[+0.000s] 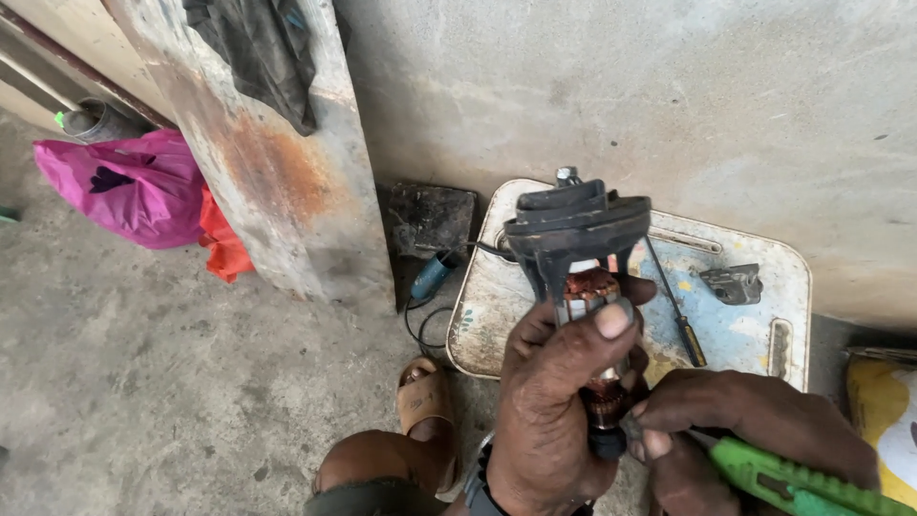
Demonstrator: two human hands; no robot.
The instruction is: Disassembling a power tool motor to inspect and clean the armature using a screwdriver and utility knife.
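Gripping motor armature [583,287] upright, left hand [549,401], right hand [745,420] touching its base

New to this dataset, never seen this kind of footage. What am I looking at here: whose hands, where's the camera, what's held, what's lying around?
There is one picture, from a camera on a person's head, looking down at their own bare hands. No robot is involved.

The left hand grips a motor armature with copper windings and a black plastic housing piece on top. The right hand touches the armature's lower end and holds a green tool; what kind is unclear.

Behind them on the concrete floor lies a worn metal tray with a screwdriver and a small grey metal part. To the left, a rusty metal sheet leans on the wall, beside a pink bag.
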